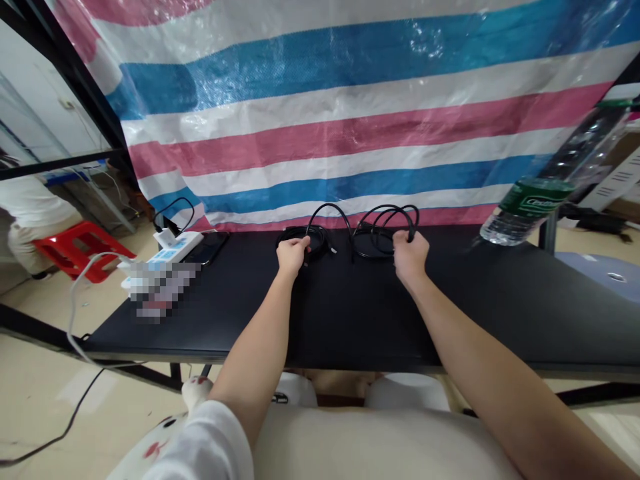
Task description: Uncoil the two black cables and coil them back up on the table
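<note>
Cable (320, 235) in black loops near the far edge of the black table (360, 313), just before the striped sheet (330, 147); gathered in two coils, with an arc of strand between. Pinched at one coil in the fingers-closed left hand (294, 253), with loops behind and to both sides of that hand. Gripped at the other in the closed right hand (411, 257), with loops mostly to its left. Well apart on the right, a clear green-labelled bottle (537, 198), too blurred to tell how full. On the left, a white power strip (173, 252) with a plug (165, 236) in it
</note>
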`<move>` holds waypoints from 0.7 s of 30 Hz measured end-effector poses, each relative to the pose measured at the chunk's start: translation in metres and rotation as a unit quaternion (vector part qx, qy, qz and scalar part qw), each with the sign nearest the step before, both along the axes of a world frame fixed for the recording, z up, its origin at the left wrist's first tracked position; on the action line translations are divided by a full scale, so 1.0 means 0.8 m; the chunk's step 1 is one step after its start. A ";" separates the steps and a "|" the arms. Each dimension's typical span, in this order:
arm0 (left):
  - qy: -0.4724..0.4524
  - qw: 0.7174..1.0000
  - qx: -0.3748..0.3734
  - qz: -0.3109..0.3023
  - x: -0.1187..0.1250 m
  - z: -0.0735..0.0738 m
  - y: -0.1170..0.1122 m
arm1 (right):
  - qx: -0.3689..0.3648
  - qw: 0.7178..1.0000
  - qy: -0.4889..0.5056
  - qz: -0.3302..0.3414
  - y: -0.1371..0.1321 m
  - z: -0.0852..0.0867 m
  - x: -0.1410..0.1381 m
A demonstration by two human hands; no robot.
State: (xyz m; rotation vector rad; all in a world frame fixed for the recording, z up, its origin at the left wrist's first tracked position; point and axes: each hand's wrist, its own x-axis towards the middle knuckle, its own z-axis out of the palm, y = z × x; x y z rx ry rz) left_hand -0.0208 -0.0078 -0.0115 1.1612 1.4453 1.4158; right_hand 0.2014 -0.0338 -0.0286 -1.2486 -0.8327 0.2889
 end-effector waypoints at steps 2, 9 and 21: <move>0.083 0.996 0.024 0.013 0.004 0.003 -0.006 | 0.012 0.996 -0.077 0.047 -0.007 0.000 -0.013; 0.199 0.977 0.070 0.034 0.027 0.003 -0.019 | 0.044 0.956 -0.233 0.175 -0.022 -0.005 -0.045; 0.168 0.973 0.034 0.153 0.033 0.002 -0.019 | -0.054 0.992 -0.086 0.069 -0.010 -0.004 -0.043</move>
